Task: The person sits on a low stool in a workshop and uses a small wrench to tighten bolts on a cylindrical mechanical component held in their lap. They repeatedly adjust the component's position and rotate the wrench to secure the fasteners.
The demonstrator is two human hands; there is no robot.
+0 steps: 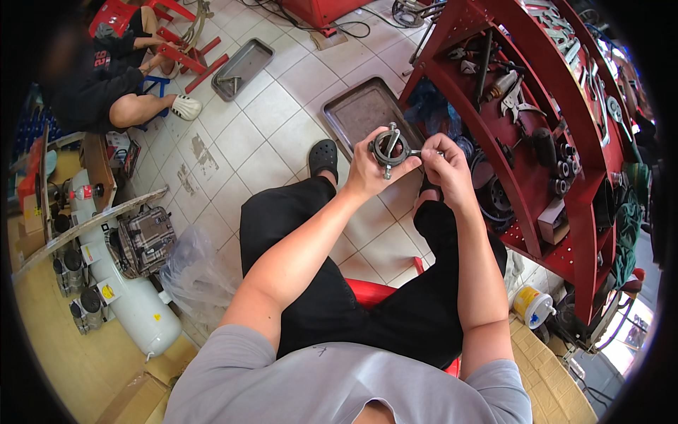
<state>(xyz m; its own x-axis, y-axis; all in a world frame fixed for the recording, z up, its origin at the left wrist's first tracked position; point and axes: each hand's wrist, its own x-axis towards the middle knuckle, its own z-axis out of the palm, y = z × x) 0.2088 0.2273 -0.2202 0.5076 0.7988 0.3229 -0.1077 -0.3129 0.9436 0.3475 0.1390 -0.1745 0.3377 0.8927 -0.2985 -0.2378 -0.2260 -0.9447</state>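
Observation:
My left hand (367,175) is closed around a dark metal ring (388,162) with bolts sticking out of it, held up in front of my knees. One bolt points up from the ring and another, with a bright head, points down. At the ring's right side my right hand (450,172) pinches the end of a thin metal rod or bolt (415,152) that reaches to the ring. Its fingertips partly hide that end. Below and beyond my hands, a worn metal tray (340,116) lies on the tiled floor.
A red tool rack (480,148) with pliers, wrenches and pulleys stands close on my right. A second tray (244,63) with a metal part lies farther off. At the upper left sits another person (106,85) by a red metal frame (194,63). A white tank (134,311) lies left.

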